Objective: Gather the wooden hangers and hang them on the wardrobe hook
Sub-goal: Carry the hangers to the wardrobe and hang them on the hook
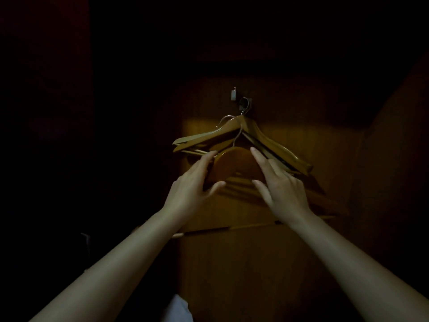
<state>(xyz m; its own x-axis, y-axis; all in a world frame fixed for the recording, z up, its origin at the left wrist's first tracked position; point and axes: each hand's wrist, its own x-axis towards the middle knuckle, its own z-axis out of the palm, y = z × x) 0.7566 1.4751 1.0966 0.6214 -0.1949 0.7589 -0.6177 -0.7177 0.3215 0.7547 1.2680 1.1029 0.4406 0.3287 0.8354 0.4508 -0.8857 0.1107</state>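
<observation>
Two hands [234,184], several wooden hangers [241,135], one hook [244,103]

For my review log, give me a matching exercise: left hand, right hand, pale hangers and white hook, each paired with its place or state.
Things:
1. left hand
2. right hand
3. pale hangers
4. white hook

Places or states:
A. unused, up on the panel
B. hanging from the dark hook
C. on the dark hanger's left end
D. fingers spread at the dark hanger's right side

Pairs: 1-C, 2-D, 3-B, 4-A
</observation>
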